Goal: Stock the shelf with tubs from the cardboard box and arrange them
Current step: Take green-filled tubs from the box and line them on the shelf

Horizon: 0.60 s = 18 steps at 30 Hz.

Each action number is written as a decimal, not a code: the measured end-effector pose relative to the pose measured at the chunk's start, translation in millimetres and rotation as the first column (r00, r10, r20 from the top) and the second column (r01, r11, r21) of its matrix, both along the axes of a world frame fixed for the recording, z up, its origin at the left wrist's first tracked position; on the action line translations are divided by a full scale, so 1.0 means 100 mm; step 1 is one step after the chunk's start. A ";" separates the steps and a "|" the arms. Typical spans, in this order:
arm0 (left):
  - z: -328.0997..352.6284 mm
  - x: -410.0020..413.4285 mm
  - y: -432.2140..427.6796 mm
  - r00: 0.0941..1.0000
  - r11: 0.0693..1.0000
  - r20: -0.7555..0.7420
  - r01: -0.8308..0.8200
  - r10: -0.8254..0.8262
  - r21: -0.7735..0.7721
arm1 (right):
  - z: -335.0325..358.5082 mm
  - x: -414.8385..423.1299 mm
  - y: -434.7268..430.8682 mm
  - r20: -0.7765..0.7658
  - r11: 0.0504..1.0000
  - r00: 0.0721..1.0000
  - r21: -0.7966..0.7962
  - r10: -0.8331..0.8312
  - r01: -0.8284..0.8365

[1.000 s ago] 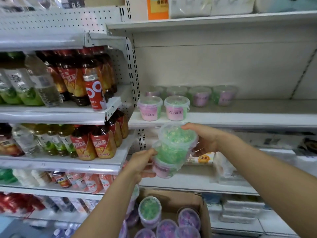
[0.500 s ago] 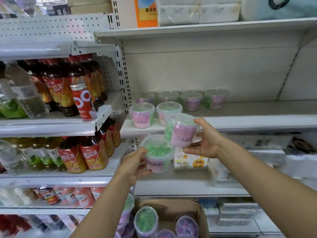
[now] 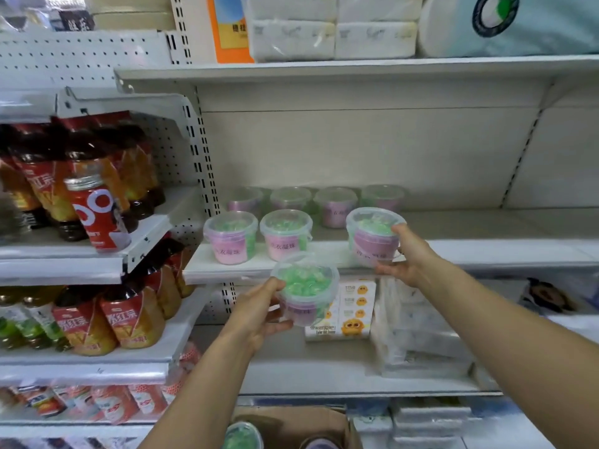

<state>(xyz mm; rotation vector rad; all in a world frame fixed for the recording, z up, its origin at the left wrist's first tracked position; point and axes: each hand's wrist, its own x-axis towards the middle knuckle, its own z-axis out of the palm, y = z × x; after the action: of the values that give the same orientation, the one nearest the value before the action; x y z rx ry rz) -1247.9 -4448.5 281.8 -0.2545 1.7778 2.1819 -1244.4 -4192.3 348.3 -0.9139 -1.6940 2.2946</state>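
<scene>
- The right hand (image 3: pixel 409 254) grasps a clear plastic tub with a lilac label (image 3: pixel 372 236) and green beads inside, one digit at the rim and the others under the base.
- That tub is at the front edge of the white metal shelf (image 3: pixel 486 251); its base seems to touch the shelf, though the view is too soft to be sure.
- The left hand (image 3: pixel 256 314) grips a second clear tub (image 3: pixel 306 286) of green beads in the air, below and left of the right hand's grip.
- Left of the right hand's grip, two matching tubs (image 3: pixel 230 236) stand side by side at the shelf front, with a row of four tubs (image 3: pixel 335 205) behind them.
- Just right of the left hand's grip lies a white tissue pack (image 3: pixel 355 311) with yellow faces.
- Well below both grips, a brown cardboard box (image 3: pixel 327 422) holds more tubs.
- Left of the left hand's grip stand bottled drinks (image 3: pixel 129 319) with red and orange labels.
</scene>
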 end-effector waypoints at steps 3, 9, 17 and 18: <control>0.02 -0.05 0.17 1.000 1.000 0.001 -0.001 0.001 0.004 | 0.00 -0.11 0.13 0.067 0.998 0.997 0.054 0.032 -0.036; 0.02 -0.10 0.41 1.000 1.000 -0.002 0.007 -0.007 0.013 | 0.07 -0.13 0.28 0.302 0.914 0.928 0.272 0.217 -0.302; 0.01 -0.10 0.51 1.000 0.999 -0.004 0.006 -0.006 0.034 | 0.12 -0.20 0.44 0.379 0.839 0.905 0.415 0.193 -0.353; 0.01 -0.10 0.51 1.000 0.999 -0.002 0.004 -0.004 0.034 | 0.14 -0.21 0.45 0.355 0.862 0.911 0.373 0.209 -0.343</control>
<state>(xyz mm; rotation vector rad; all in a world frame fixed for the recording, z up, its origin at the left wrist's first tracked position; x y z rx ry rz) -1257.6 -4397.3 283.1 -0.2409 1.7394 2.2077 -1265.2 -4147.0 362.6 -1.0097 -2.4844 1.8587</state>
